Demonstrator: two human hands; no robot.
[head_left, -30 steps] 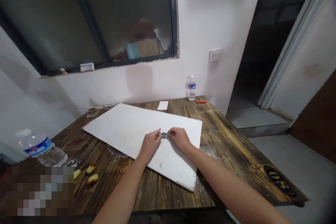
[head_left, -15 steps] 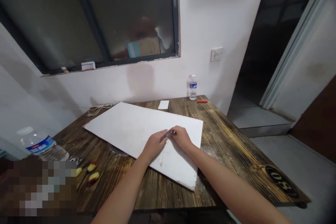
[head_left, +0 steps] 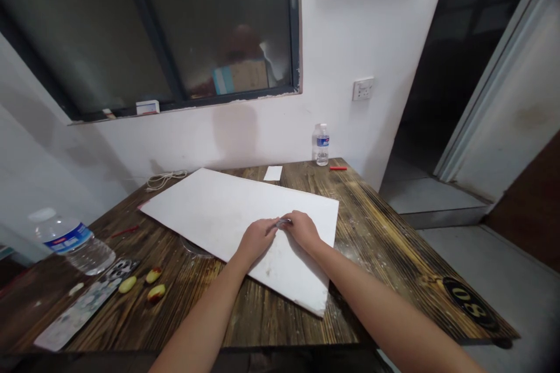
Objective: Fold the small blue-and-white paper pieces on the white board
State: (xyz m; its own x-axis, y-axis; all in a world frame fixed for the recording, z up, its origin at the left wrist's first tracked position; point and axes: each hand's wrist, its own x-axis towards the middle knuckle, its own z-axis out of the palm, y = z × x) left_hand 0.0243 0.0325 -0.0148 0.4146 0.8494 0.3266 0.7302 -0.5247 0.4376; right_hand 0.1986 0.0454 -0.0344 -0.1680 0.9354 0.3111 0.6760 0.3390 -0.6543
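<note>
Two bare hands, left hand (head_left: 258, 240) and right hand (head_left: 304, 231), pinched together around a small metal piece (head_left: 283, 222), just above a white board (head_left: 219, 210) laid on a wooden table (head_left: 363, 245); farther off, paper (head_left: 273, 173) and a bottle (head_left: 321, 145).

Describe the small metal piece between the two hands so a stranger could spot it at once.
On the dark wooden table under the window lies a large white board. The left hand and right hand meet on it, and the small metal piece sits between them, the only object on the board.
</note>
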